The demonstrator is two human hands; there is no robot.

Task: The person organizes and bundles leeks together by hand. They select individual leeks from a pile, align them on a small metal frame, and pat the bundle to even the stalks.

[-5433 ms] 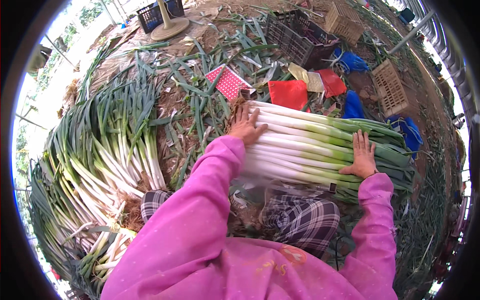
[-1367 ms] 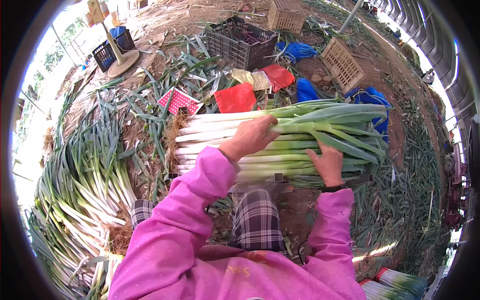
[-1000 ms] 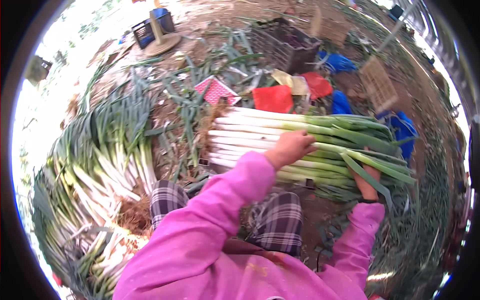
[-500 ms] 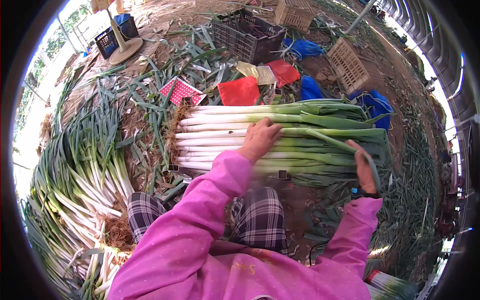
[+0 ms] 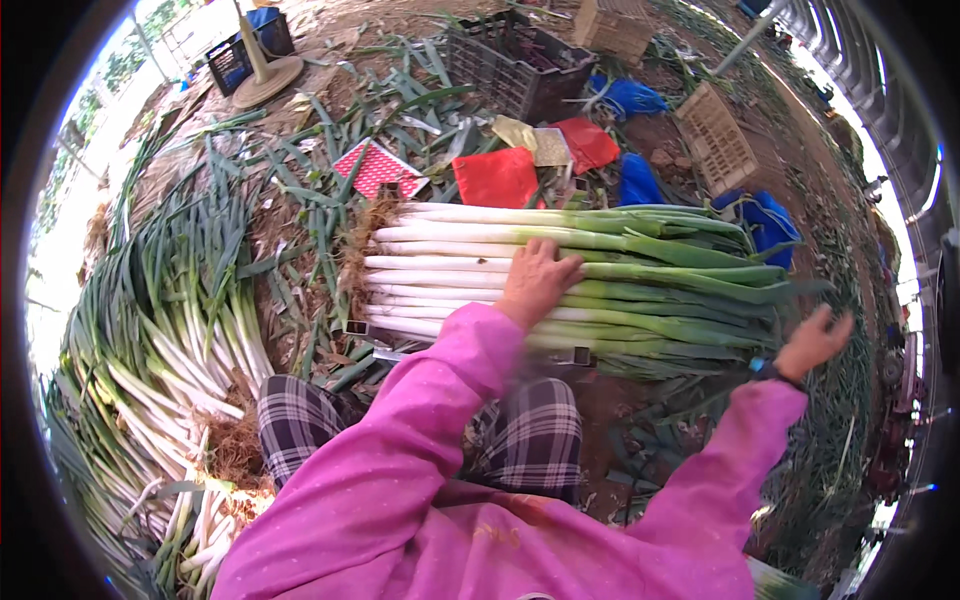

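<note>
A thick layer of long green onions [image 5: 440,262] lies crosswise in front of me, white stalks and roots to the left, green leaves to the right. My left hand [image 5: 540,283] is on the middle of the layer, its bent fingers closed over a green onion where white turns to green. Past the leaf ends at the right, my right hand [image 5: 815,343] is raised with its fingers apart and nothing visible in it. A leaf tip sticks out just above that hand. Small square metal tube ends [image 5: 356,327] show at the layer's near edge.
A heap of loose green onions [image 5: 170,370] lies to my left. Beyond the layer are red cloths [image 5: 495,178], blue bags [image 5: 770,225], a black crate [image 5: 520,75] and a tan crate [image 5: 715,140]. A round-based stand [image 5: 268,83] is far left. Cut leaves litter the ground.
My right hand has moved right, off the leaf it held, and its fingers have spread. That leaf now lies out along the layer. My left hand stays on the stalks as the view shifts slightly.
</note>
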